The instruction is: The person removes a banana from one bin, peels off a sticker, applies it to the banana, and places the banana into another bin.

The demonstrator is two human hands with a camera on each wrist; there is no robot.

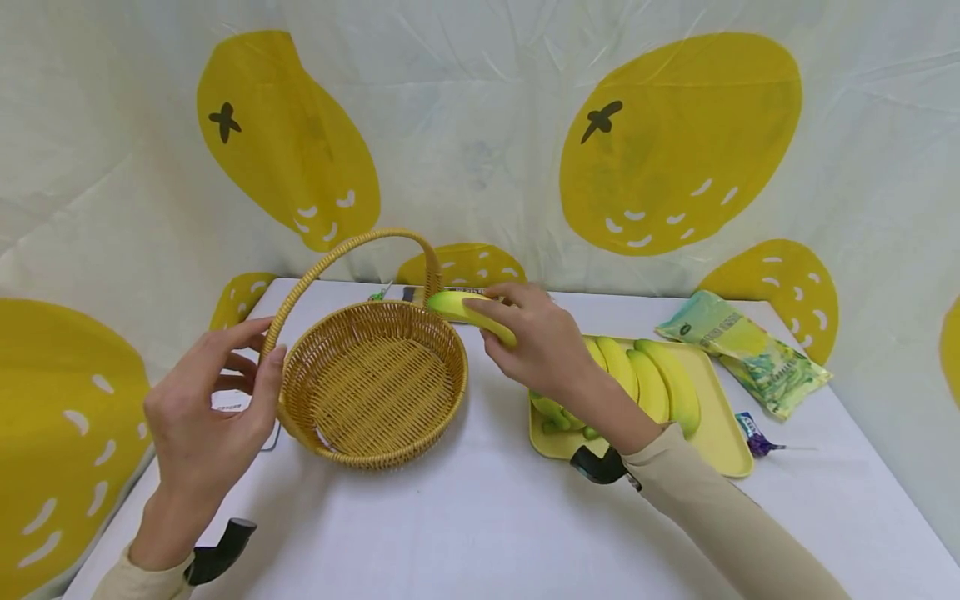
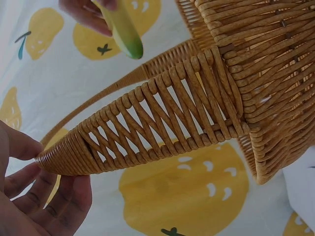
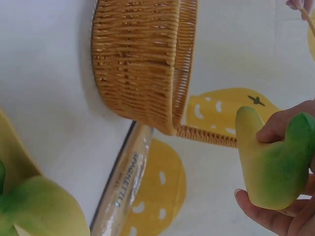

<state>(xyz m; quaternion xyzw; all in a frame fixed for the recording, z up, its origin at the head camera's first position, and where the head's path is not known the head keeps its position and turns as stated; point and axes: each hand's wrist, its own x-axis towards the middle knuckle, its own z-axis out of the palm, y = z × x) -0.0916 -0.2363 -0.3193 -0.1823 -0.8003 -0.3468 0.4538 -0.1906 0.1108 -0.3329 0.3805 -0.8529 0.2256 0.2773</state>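
Observation:
A round wicker basket [image 1: 378,392] with a tall arched handle [image 1: 356,243] stands on the white table. My left hand [image 1: 217,400] pinches the left side of that handle between thumb and fingers, as the left wrist view also shows. In my right hand [image 1: 536,337] is a yellow banana [image 1: 457,307] with green ends, gripped from above. It is held at the basket's right rim, near the foot of the handle. The right wrist view shows the banana's forked, greenish end [image 3: 275,167] between thumb and fingers. Inside, the basket's woven floor is bare.
A yellow tray [image 1: 723,454] with several bananas [image 1: 678,387] lies to the right, partly behind my right forearm. Beyond it are a green-yellow packet [image 1: 750,350] and a purple-wrapped lollipop [image 1: 759,439]. A spaghetti pack [image 3: 125,182] lies behind the basket, before a fruit-print cloth [image 1: 487,167].

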